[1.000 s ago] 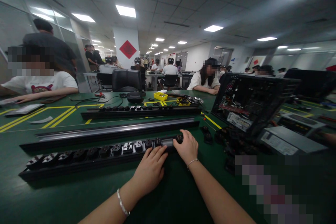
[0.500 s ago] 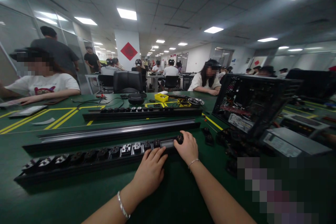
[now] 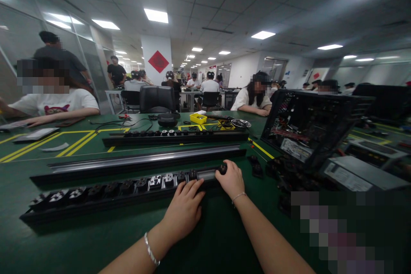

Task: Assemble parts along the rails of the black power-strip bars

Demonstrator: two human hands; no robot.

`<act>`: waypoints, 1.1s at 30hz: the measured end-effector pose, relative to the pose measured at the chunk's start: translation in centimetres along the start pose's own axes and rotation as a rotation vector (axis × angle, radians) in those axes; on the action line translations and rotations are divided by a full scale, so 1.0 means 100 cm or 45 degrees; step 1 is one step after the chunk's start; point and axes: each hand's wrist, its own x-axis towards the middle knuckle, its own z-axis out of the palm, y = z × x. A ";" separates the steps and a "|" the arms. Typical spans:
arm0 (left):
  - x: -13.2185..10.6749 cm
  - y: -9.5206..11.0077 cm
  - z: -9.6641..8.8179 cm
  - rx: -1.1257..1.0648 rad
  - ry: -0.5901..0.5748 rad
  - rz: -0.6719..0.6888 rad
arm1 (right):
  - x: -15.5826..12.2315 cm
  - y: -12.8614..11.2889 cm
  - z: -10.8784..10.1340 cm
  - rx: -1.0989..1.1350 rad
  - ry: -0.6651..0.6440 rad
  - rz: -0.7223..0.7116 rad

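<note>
At the near edge of the green desk [image 3: 80, 239], a long black socket strip [image 3: 105, 192] lies lengthwise, L to R, w/ socket modules seated along its rail. Both hands work at its R end.

**Step in hand (judged):** aligning or seating parts at the strip's R end. A bare grey section [image 3: 207, 174] shows between the last module and a round black part [image 3: 222, 168] at the end.

**Next move (judged):** calls for the strip held flat on the desk and force applied along the rail, not across it.

**Fingers:**
- L hand [image 3: 183, 209]: fingers [image 3: 192, 188] straight, close together, laid flat on the strip's near edge just L of the grey section. Pinching nothing.
- R hand [image 3: 233, 178]: cupped over the strip's end, touching the round black part. Fingers wrap to the far side, hidden, so cannot tell whether they clamp.

**Adjacent items:** behind the strip and parallel to it lie a black channel w/ grey metal face [image 3: 144, 160] and a second socket strip [image 3: 175, 137]. An open PC case [image 3: 308, 124] stands R of the hands.
</note>
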 end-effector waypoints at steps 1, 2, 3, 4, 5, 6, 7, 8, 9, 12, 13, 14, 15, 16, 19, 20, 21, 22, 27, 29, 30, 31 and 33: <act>0.000 0.000 0.000 -0.002 -0.001 -0.003 | 0.001 0.001 0.000 0.015 -0.002 -0.002; 0.000 0.000 0.000 -0.006 -0.002 -0.005 | 0.002 0.003 0.000 0.028 -0.004 -0.004; 0.000 0.000 0.000 -0.010 -0.003 -0.005 | 0.003 0.004 0.000 0.039 -0.006 -0.008; 0.000 0.000 0.001 -0.015 -0.004 -0.004 | 0.004 0.005 0.001 0.047 -0.010 -0.014; 0.000 0.000 0.001 -0.021 -0.005 -0.004 | 0.005 0.006 0.001 0.052 -0.013 -0.021; 0.000 0.000 0.001 -0.027 -0.005 -0.006 | 0.006 0.007 0.001 0.054 -0.017 -0.027; 0.000 0.000 0.001 -0.033 -0.008 -0.008 | 0.006 0.008 0.002 0.052 -0.018 -0.031; -0.001 0.000 0.001 -0.037 -0.011 -0.012 | 0.006 0.009 0.002 0.046 -0.015 -0.032; -0.001 0.000 0.001 -0.041 -0.014 -0.017 | 0.006 0.009 0.002 0.036 -0.008 -0.029; -0.001 0.000 0.000 -0.051 -0.030 -0.023 | 0.006 0.009 0.001 0.006 0.006 0.008; -0.001 0.000 0.000 -0.054 -0.035 -0.023 | 0.006 0.009 0.000 0.007 -0.011 0.032; 0.000 0.000 -0.001 -0.056 -0.040 -0.022 | 0.007 0.009 -0.001 0.019 -0.036 0.060; 0.000 0.000 -0.001 -0.057 -0.043 -0.020 | 0.007 0.009 -0.002 0.040 -0.068 0.087; 0.000 0.000 -0.001 -0.058 -0.045 -0.020 | 0.008 0.009 -0.004 0.068 -0.099 0.112; 0.000 0.001 -0.002 -0.058 -0.047 -0.026 | 0.010 0.010 -0.007 0.137 -0.139 0.158; 0.000 0.001 -0.003 -0.057 -0.046 -0.029 | 0.011 0.010 -0.008 0.149 -0.142 0.163; 0.000 0.001 -0.003 -0.055 -0.045 -0.030 | 0.011 0.011 -0.009 0.156 -0.144 0.166; 0.000 0.001 -0.003 -0.053 -0.045 -0.029 | 0.011 0.011 -0.010 0.161 -0.144 0.169; -0.001 0.001 -0.003 -0.047 -0.036 -0.022 | 0.011 0.012 -0.011 0.194 -0.136 0.183; 0.000 0.002 -0.003 -0.051 -0.035 -0.020 | 0.011 0.013 -0.011 0.203 -0.124 0.181; 0.000 0.002 -0.004 -0.053 -0.036 -0.020 | 0.011 0.014 -0.011 0.206 -0.117 0.178; 0.000 0.002 -0.004 -0.055 -0.038 -0.023 | 0.011 0.015 -0.011 0.208 -0.111 0.172; 0.000 0.002 -0.005 -0.056 -0.051 -0.028 | 0.010 0.016 -0.010 0.220 -0.099 0.159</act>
